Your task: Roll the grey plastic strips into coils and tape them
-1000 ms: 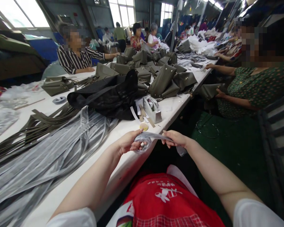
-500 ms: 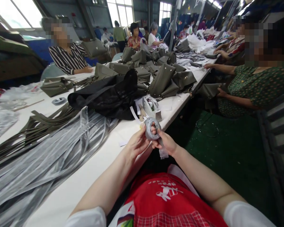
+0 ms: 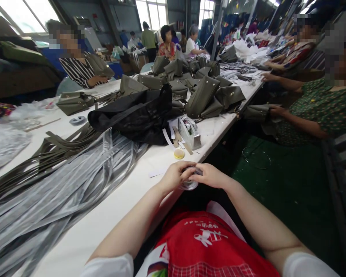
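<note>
Just off the table's near edge, both my hands close around a rolled-up grey strap [image 3: 189,185] with a clear plastic covering. My left hand [image 3: 175,176] grips its left side, fingers laid over the top. From the other side my right hand [image 3: 212,176] holds it, its fingers meeting the left ones. The hands cover much of the roll, and its loose end is hidden. On the table beyond them lie a round yellow-rimmed tin [image 3: 178,154] and a tape dispenser [image 3: 189,132].
Long plastic-covered straps [image 3: 75,181] and bare olive straps [image 3: 54,148] spread over the left of the white table [image 3: 83,234]. Black cloth [image 3: 132,115] and olive bags [image 3: 202,96] lie beyond. Another coiled strap [image 3: 77,120] sits at left. A co-worker [image 3: 317,107] at right holds a bag.
The strap roll has turned from showing its coiled face to a flatter position, and both hands now wrap over it. The hanging end is out of sight. The view has shifted slightly.
</note>
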The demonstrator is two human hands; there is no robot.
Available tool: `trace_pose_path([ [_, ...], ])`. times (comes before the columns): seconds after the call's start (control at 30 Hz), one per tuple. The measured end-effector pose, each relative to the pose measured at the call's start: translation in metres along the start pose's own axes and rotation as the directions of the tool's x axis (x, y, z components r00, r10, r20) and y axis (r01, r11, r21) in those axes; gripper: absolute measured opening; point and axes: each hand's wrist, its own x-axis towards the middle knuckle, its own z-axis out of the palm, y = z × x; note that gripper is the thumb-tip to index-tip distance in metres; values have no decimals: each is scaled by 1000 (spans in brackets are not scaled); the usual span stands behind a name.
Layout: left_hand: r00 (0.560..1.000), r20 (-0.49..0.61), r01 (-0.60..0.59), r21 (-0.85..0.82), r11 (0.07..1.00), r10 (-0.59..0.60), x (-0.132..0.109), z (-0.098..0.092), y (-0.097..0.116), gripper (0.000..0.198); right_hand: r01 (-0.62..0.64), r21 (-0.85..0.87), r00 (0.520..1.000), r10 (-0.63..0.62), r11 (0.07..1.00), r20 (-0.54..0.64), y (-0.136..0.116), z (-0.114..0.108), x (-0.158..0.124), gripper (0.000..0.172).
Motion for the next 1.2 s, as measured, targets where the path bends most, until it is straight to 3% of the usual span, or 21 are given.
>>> trace_pose_path([
  [0.07, 984, -177, 20, -61, 998, -30, 0, 3, -4, 28, 16, 76, 996, -9, 997, -84, -1, 9, 0, 38],
  [0.13, 936, -344, 20, -162, 987, -75, -1, 5, -10, 28, 79, 158, 989, -57, 984, -137, -1, 19, 1, 41],
  [0.23, 874, -463, 11, -283, 959, -147, -6, 3, -16, 34, 139, 263, 982, -99, 955, -159, -2, 36, 6, 41],
  [0.3, 882, -437, 38, -306, 951, -176, -13, -3, -18, 39, 123, 312, 990, -93, 942, -108, -4, 42, 11, 43],
  [0.43, 943, -308, 67, -208, 976, -131, -31, -29, -19, 39, 101, 310, 991, -123, 945, 54, -12, 46, 24, 44],
  [0.6, 986, -149, 66, -69, 995, -76, -52, -57, -22, 36, 172, 284, 968, -215, 943, 127, -23, 64, 41, 47],
  [0.73, 968, -239, 67, -20, 998, -70, -69, -62, -38, 32, 150, 345, 967, -211, 926, 145, -24, 91, 56, 53],
  [0.83, 931, -359, 89, 42, 995, -68, -85, -64, -55, 31, 111, 375, 968, -185, 920, 168, -24, 106, 65, 46],
  [0.93, 868, -495, 122, 153, 981, -31, -98, -74, -73, 30, 31, 250, 956, -101, 968, 274, -26, 105, 72, 37],
  [0.97, 836, -549, 141, 176, 974, -22, -101, -80, -78, 31, 30, 151, 968, -66, 988, 241, -26, 101, 74, 32],
  [1.03, 754, -656, 189, 185, 965, -22, -103, -92, -88, 31, 58, -126, 997, -51, 990, 60, -24, 92, 79, 24],
  [1.1, 687, -725, 238, 171, 956, -41, -102, -102, -97, 32, 94, -422, 989, -133, 902, -62, -19, 85, 85, 23],
  [1.2, 662, -747, 289, 175, 941, -64, -99, -106, -106, 34, 170, -628, 979, -204, 759, 18, -10, 85, 94, 22],
])
